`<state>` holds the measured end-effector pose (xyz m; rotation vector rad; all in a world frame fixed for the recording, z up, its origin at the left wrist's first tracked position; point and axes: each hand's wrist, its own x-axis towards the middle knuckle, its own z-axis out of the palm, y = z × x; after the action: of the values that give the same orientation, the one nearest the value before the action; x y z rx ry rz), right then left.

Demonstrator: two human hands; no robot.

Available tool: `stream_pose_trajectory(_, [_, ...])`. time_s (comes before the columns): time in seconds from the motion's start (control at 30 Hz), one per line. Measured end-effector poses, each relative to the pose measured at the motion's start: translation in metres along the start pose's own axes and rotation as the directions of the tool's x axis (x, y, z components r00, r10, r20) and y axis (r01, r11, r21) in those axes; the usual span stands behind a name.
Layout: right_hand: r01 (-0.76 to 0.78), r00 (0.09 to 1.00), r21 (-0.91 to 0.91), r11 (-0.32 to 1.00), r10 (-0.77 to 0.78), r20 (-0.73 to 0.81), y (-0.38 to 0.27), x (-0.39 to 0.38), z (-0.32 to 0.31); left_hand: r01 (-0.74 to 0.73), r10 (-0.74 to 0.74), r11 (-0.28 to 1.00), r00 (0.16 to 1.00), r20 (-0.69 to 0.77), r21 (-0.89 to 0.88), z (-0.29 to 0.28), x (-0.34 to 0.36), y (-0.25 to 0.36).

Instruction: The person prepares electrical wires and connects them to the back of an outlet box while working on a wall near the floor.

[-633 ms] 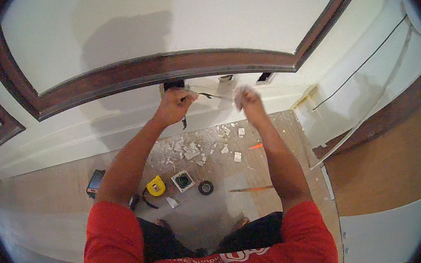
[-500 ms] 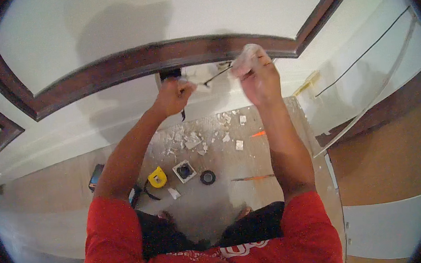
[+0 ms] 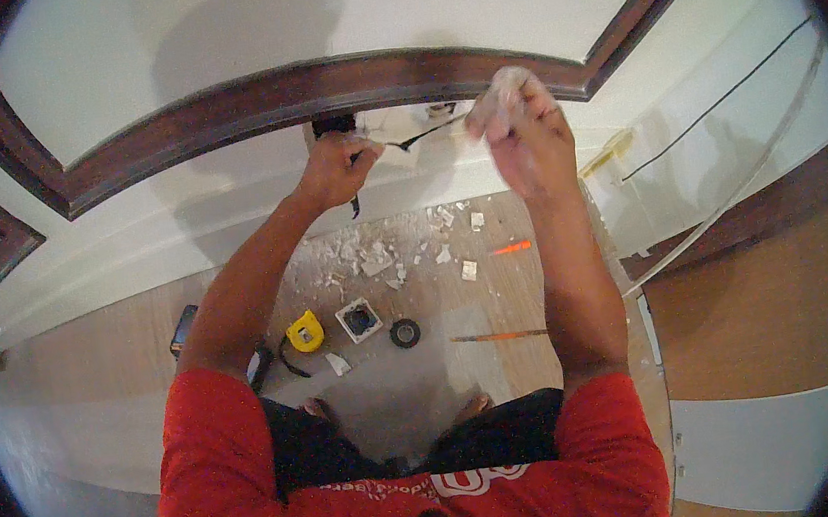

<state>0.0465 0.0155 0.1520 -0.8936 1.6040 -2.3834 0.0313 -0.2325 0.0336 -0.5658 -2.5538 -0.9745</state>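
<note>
In front of the wall, below the dark brown moulding, both hands are raised. My left hand (image 3: 332,170) is closed in a pinch beside a dark opening (image 3: 333,126) in the wall. A thin black strand (image 3: 432,132) runs from its fingertips to my right hand (image 3: 523,131). It sags to a small kink; whether it is wire or tape I cannot tell. My right hand is somewhat blurred, its fingers bent together at the strand's other end and whitish, as if dusty. Behind the strand, a pale recess in the wall is partly hidden.
White rubble (image 3: 370,257) lies on the floor below the wall. Nearer are a yellow tape measure (image 3: 305,332), a square white-framed box (image 3: 358,319), a black tape roll (image 3: 405,333) and orange-marked slim tools (image 3: 512,248). The brown moulding (image 3: 320,89) juts above my hands.
My right hand has moved up and to the right, drawing away from the left. The left hand has stayed near the dark opening, and the strand still spans between them.
</note>
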Motion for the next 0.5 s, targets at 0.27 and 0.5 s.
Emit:
stream_pose_trajectory(0.27, [-0.473, 0.771, -0.66, 0.584, 0.637, 0.011, 0.125, -0.081, -0.074, 0.01, -0.039, 0.988, 0.982, -0.186, -0.154, 0.011, 0.008, 0.013])
stream_pose_trajectory(0.5, [0.112, 0.984, 0.321, 0.941, -0.059, -0.168, 0.009, 0.009, -0.038, -0.119, 0.128, 0.987, 0.989, -0.073, 0.112, 0.01, -0.004, -0.012])
